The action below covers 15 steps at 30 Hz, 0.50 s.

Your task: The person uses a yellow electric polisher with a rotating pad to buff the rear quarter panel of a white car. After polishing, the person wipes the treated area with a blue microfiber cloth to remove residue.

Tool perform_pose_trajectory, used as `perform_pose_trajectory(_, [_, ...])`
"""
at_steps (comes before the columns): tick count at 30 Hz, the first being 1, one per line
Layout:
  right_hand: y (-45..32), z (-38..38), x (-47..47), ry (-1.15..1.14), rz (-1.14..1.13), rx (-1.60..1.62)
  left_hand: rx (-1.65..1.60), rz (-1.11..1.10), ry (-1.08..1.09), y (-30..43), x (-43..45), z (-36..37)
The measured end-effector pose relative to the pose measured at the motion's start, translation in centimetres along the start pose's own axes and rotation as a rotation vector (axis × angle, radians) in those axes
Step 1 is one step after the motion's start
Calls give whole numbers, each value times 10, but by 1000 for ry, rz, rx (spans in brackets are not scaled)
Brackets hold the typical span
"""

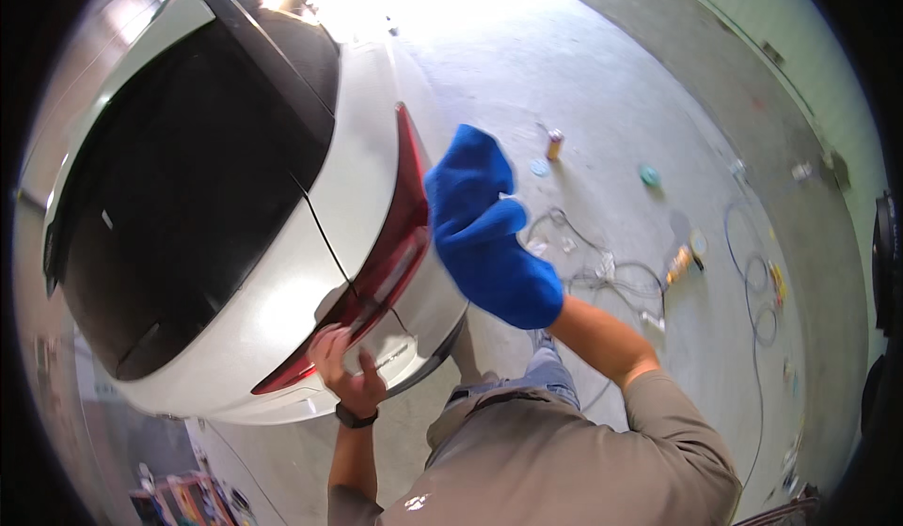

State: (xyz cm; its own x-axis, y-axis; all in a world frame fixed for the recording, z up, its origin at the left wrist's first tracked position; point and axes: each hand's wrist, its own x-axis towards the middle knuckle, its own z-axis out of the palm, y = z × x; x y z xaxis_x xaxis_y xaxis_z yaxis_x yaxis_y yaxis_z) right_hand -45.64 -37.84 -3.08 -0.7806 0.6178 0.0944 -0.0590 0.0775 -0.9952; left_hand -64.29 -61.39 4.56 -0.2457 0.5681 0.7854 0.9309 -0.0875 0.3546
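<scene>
My left hand (347, 371), with a dark watch at the wrist, is over the lower part of the red tail light (405, 226) on a white car (360, 152). Its fingers are apart with nothing between them; whether it touches the car is unclear. A blue cloth mitt (469, 244) covers my right hand (487, 226) beside the rear corner of the car, near the upper tail light. The mitt's thumb stands apart from its finger part, and no object shows between them. The fingers inside are hidden. Dark rear glass (190, 209) lies to the left.
Cables (621, 272) lie coiled on the concrete floor at right, near an orange-and-black tool (679, 265) and a roll of tape (698, 242). A small can (554, 145) and a green round item (649, 175) are farther up. Several items fill a rack (183, 498) at lower left.
</scene>
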Motion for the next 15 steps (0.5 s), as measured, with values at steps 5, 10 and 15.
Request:
perform_pose_trajectory(5, [24, 31, 60, -493, -256, -55, 348, -157, 98, -5, 23, -8])
perform_pose_trajectory(10, [23, 22, 95, -557, -476, -120, 538, -284, 170, -13, 49, 12])
perform_pose_trajectory(15, [5, -24, 183, -355, -564, -206, 764, -311, 188, -15, 44, 29])
